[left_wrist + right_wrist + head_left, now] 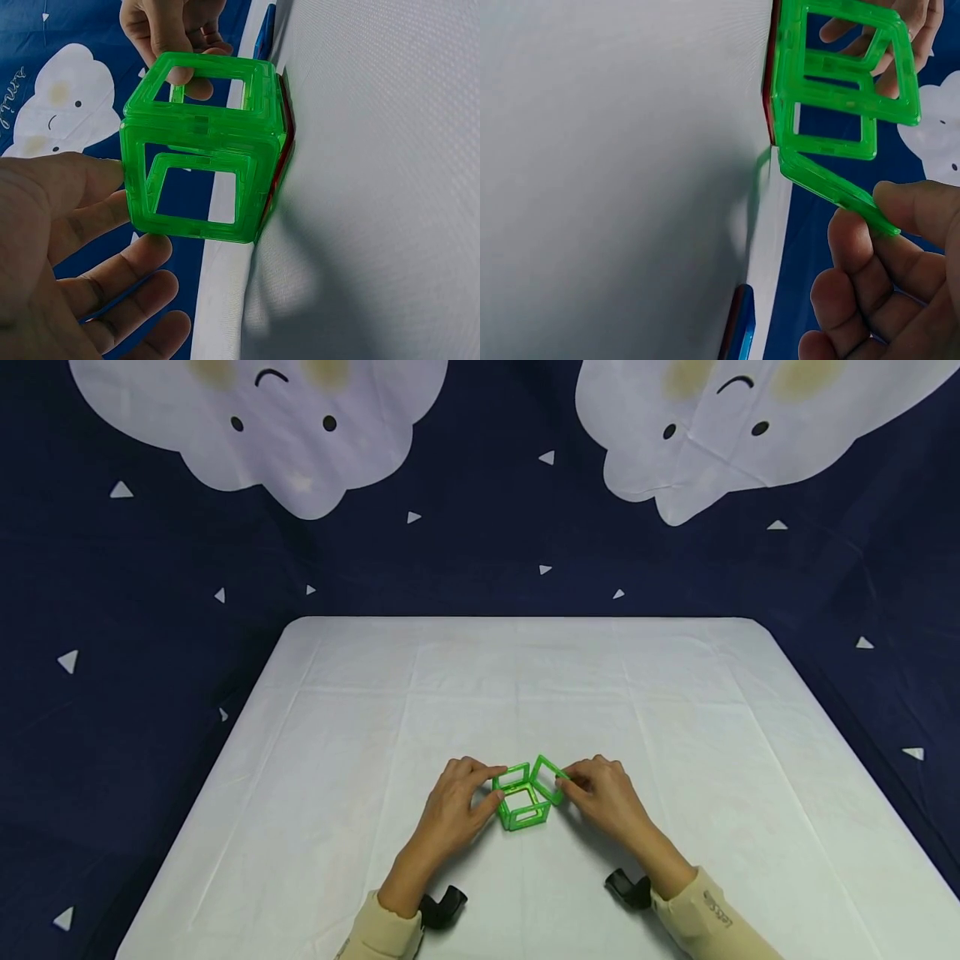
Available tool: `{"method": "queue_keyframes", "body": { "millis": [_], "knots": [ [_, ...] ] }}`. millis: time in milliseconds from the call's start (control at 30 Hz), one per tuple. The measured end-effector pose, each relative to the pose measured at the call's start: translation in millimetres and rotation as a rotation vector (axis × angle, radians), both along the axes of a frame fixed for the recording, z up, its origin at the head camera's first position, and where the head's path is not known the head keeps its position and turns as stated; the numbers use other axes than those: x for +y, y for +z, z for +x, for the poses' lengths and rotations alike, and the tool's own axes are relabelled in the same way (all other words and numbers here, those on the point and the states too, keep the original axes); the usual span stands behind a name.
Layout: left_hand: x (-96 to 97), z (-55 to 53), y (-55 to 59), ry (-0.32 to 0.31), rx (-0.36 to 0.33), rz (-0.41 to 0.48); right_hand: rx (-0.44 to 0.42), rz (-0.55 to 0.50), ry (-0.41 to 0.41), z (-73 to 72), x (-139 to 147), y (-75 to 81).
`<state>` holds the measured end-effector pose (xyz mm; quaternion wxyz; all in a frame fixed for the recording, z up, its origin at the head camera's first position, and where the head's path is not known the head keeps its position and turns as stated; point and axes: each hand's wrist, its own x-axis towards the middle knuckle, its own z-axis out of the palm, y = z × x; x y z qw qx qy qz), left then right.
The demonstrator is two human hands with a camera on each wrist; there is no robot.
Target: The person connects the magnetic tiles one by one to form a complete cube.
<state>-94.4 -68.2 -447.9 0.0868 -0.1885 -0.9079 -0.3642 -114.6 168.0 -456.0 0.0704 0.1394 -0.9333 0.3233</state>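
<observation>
A small green box of see-through square magnetic tile frames [525, 817] stands on the white table, open at the top. At its left side, the left hand [453, 806] holds a wall with thumb and index finger, its other fingers loose in the left wrist view. My right hand [603, 793] pinches the outer edge of a green square tile [832, 186] between thumb and fingers. That tile leans outward from the box's right side, its inner end right at the box's lower corner. A dark red strip [283, 142] runs along the box's base.
The white table [360, 693] has rounded far corners. Behind it hangs a dark blue cloth [480, 560] with clouds and small triangles. A blue piece [744, 330] shows near the table surface in the right wrist view. Black wrist mounts [444, 908] sit by both sleeves.
</observation>
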Motion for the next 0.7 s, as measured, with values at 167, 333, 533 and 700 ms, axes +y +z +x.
{"method": "queue_keyframes", "body": {
  "millis": [167,333,533,700],
  "knots": [
    [0.0,0.2,0.1,-0.003,0.004,0.0,0.006,-0.007,0.018,2.9,-2.3,1.7],
    [0.1,-0.1,-0.7,-0.003,0.012,-0.006,0.006,-0.024,0.029,6.6,-4.6,2.8],
    [0.7,0.0,-0.9,-0.001,0.007,-0.01,0.026,-0.036,0.041,10.8,-6.5,2.1],
    [1.3,0.6,-0.8,0.0,0.0,-0.01,0.019,-0.062,0.056,13.4,-7.7,2.4]
  ]
}}
